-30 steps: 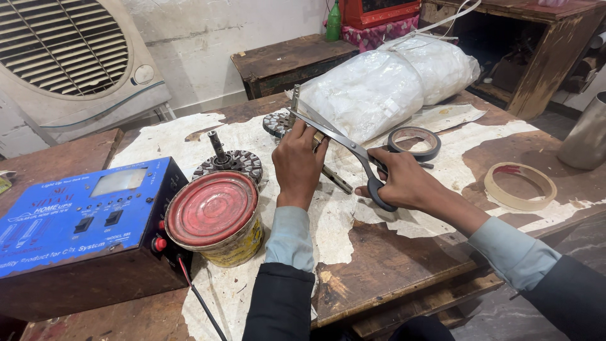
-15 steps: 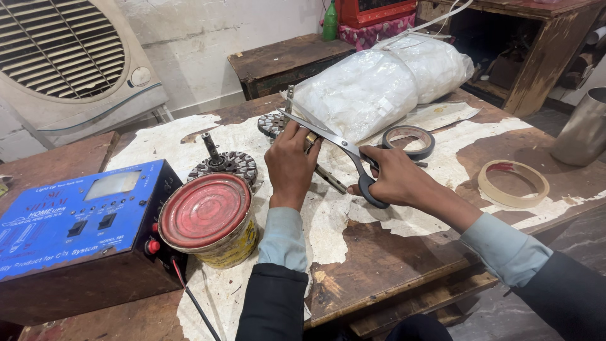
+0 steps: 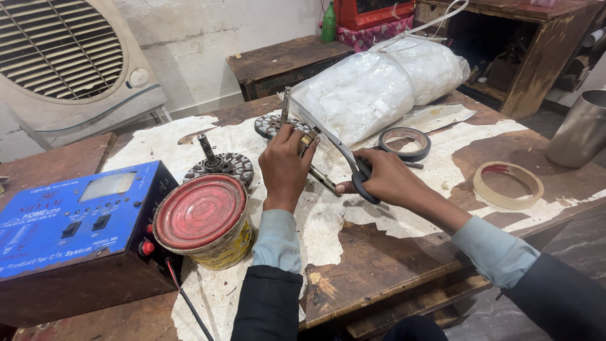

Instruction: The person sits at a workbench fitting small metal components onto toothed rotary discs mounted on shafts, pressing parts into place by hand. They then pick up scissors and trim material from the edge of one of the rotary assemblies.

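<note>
My right hand (image 3: 388, 179) grips the black handles of a pair of steel scissors (image 3: 338, 148), blades parted and pointing up-left. My left hand (image 3: 285, 167) is closed around a thin metal shaft (image 3: 285, 104) that rises above my fingers, with a small yellowish piece at my fingertips beside the lower blade. Behind my left hand lies a round toothed rotor disc (image 3: 268, 125). A second rotor with an upright shaft (image 3: 218, 164) rests to the left on the worn wooden table (image 3: 379, 259).
A red-lidded tin (image 3: 201, 215) and a blue electrical box (image 3: 66, 221) stand at the left. White plastic-wrapped bundles (image 3: 379, 88) lie behind; a black tape roll (image 3: 405, 143), a tan tape roll (image 3: 509, 184) and a steel cup (image 3: 581, 129) are at the right. A cooler fan (image 3: 63, 57) stands far left.
The scissors have swung a little lower and closer to my left hand's fingertips. Both hands stay at the same spot on the table.
</note>
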